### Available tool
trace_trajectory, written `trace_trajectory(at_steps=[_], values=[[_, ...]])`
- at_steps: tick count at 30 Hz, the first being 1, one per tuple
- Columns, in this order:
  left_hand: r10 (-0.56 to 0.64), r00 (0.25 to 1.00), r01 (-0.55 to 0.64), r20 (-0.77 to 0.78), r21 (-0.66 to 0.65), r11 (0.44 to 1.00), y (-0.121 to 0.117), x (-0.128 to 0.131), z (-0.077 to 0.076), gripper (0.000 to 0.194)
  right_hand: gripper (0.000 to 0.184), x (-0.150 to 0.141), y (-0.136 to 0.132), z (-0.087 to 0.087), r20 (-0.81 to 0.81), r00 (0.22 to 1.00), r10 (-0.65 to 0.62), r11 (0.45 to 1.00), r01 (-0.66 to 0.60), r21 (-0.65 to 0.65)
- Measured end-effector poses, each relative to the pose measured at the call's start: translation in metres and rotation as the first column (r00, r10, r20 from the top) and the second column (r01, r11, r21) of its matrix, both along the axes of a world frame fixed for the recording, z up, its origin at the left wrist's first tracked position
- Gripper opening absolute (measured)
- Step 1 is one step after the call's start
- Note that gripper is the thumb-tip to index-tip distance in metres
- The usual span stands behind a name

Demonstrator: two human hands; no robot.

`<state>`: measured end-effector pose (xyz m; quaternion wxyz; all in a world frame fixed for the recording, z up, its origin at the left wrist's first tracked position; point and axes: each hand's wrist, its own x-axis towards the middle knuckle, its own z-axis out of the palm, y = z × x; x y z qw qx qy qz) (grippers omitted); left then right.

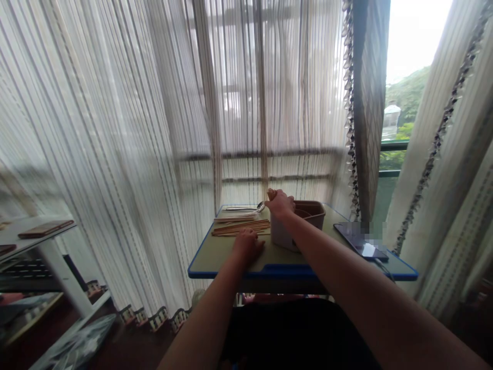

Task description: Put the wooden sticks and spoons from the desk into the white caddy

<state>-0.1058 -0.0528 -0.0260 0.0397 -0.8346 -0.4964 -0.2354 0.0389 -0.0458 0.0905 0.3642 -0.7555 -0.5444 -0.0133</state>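
My left hand (247, 244) lies palm down on the small blue-edged table (215, 270), fingers flat, touching the near end of a row of wooden chopsticks (241, 227). My right hand (280, 204) is closed round the top of something light brown, held over the left rim of a brownish plastic box (311, 213). What it grips is too small to name. More chopsticks (233, 219) and metal spoons (246, 209) lie further back on the table.
A dark phone (360, 241) with a cable lies on the table's right side. Sheer striped curtains (154, 128) hang close behind the table. A white shelf (42, 241) with flat objects stands at the left.
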Motion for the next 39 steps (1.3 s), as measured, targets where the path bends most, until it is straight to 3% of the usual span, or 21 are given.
trace_trajectory(at_steps=[3, 6, 9, 11, 12, 14, 16, 19, 21, 31, 39], values=[[-0.012, 1.000, 0.012, 0.006, 0.009, 1.000, 0.000, 0.000, 0.000, 0.030, 0.050, 0.001, 0.001, 0.002, 0.023, 0.999, 0.030, 0.999, -0.029, -0.021], [0.024, 1.000, -0.024, 0.002, 0.008, 1.000, 0.000, 0.000, 0.001, 0.030, 0.071, 0.002, -0.005, 0.005, 0.037, 0.997, 0.067, 0.996, -0.065, -0.054], [0.116, 0.993, -0.116, -0.013, 0.032, 0.993, 0.000, 0.001, 0.001, 0.032, 0.083, 0.002, -0.024, -0.001, 0.094, 0.993, 0.077, 0.989, -0.088, 0.115], [0.189, 0.981, -0.188, -0.032, 0.045, 0.981, 0.002, 0.001, 0.000, 0.032, 0.065, 0.003, -0.043, -0.015, 0.218, 0.968, 0.124, 0.925, -0.192, 0.327], [0.220, 0.975, -0.218, -0.044, 0.044, 0.975, 0.003, 0.001, -0.001, 0.031, 0.054, 0.004, -0.052, -0.026, 0.313, 0.931, 0.187, 0.876, -0.302, 0.375], [0.256, 0.964, -0.254, -0.070, 0.031, 0.967, 0.005, 0.002, -0.004, 0.030, 0.042, 0.007, -0.067, -0.051, 0.482, 0.798, 0.361, 0.791, -0.536, 0.295], [0.267, 0.960, -0.267, -0.082, 0.017, 0.964, 0.007, 0.002, -0.006, 0.029, 0.038, 0.012, -0.074, -0.080, 0.505, 0.727, 0.465, 0.760, -0.621, 0.194], [0.260, 0.962, -0.260, -0.080, 0.008, 0.965, 0.008, 0.003, -0.007, 0.026, 0.035, 0.019, -0.071, -0.112, 0.354, 0.788, 0.504, 0.797, -0.582, 0.161], [0.267, 0.960, -0.268, -0.079, 0.000, 0.963, 0.008, 0.003, -0.007, 0.026, 0.033, 0.022, -0.067, -0.121, 0.246, 0.832, 0.498, 0.832, -0.538, 0.136], [0.253, 0.962, -0.258, -0.105, -0.040, 0.965, 0.005, 0.005, -0.003, 0.030, 0.019, 0.027, -0.063, -0.123, 0.132, 0.876, 0.464, 0.883, -0.469, 0.013], [0.378, 0.917, -0.383, -0.129, -0.011, 0.924, 0.000, 0.007, -0.001, 0.032, 0.018, 0.031, -0.062, -0.126, 0.095, 0.873, 0.479, 0.875, -0.483, 0.030]])
